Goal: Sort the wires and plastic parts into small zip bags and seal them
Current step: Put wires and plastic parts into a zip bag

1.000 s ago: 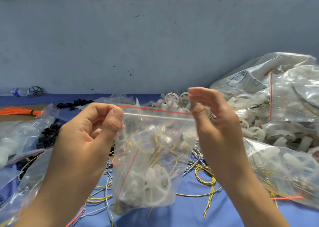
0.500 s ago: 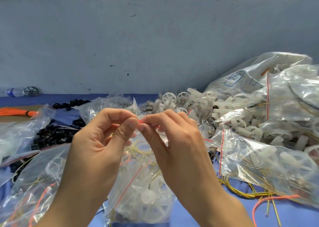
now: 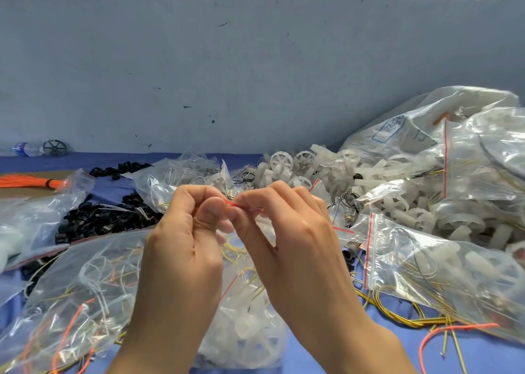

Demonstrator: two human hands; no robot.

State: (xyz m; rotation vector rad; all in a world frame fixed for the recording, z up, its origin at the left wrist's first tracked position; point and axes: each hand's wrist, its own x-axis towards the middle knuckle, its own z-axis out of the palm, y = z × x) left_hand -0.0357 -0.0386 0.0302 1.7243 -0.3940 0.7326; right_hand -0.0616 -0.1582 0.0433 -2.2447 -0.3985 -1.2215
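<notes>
A blue desk [image 3: 497, 353] runs under a grey-blue wall [image 3: 255, 75]. At frame centre one small zip bag [image 3: 247, 331] hangs from two hands: the left hand [image 3: 181, 260] and right hand [image 3: 298, 254] both pinch its red-lined top edge, fingertips together. They hide most of the seal, so I cannot tell whether it is closed. The contents are blurred. Two filled bags flank it, lower left [image 3: 71, 302] and right [image 3: 440, 274]. The other bags overlap too much to count. A heap of white wheels [image 3: 326, 169] lies behind.

Mouth of zip bag [image 3: 244, 325] behind fingers [image 3: 211, 211]
</notes>
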